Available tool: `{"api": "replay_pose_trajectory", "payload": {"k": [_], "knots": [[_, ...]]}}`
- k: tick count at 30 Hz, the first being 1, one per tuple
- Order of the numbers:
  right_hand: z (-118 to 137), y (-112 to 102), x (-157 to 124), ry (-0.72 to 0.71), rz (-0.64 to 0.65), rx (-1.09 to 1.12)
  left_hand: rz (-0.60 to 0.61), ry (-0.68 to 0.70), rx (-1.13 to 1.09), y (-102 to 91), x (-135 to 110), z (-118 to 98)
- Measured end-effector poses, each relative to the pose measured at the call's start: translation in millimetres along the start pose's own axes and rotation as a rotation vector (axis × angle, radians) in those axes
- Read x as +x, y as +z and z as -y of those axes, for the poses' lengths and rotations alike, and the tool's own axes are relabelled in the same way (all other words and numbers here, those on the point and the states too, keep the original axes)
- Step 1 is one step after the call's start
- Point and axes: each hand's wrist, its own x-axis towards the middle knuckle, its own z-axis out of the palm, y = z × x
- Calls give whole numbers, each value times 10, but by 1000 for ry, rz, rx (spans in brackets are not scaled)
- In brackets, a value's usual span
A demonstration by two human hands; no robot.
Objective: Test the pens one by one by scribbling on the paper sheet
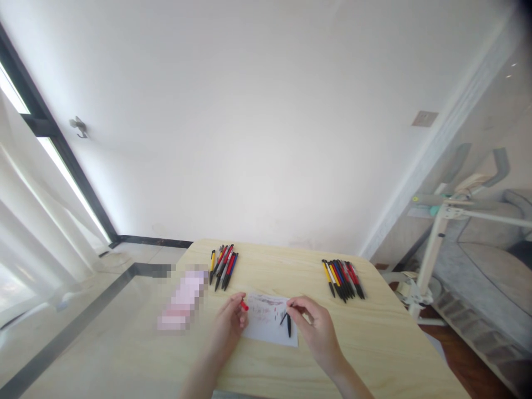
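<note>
My left hand (234, 317) is closed around a red pen barrel (244, 305), whose end sticks out from the fingers over the left edge of the paper. Above the paper's right side, the fingertips of my right hand (311, 318) pinch a thin dark stick that looks like a pen refill (283, 319). Just beside those fingertips, a black pen part (289, 327) lies on the paper. The white paper (266, 332) carries reddish and dark pen marks and lies flat between both hands.
One group of coloured pens (224, 267) lies at the table's back left, another pen group (343, 279) at the back right. A blurred-out pink item (185, 299) is at the left edge. The wooden table (386, 343) stands near a white wall; exercise equipment (432, 260) is at right.
</note>
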Motion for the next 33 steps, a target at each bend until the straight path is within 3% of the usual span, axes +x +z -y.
{"api": "replay_pose_trajectory", "payload": {"k": [12,21,33], "knots": [[254,167,-22,-141,-100,-31,12,10,27,-4,1,9],[264,254,-55,-255,-95,-24,19,12,29,-14,1,19],[279,358,-37,-297,-72,-49,16,16,40,2,-11,12]]}}
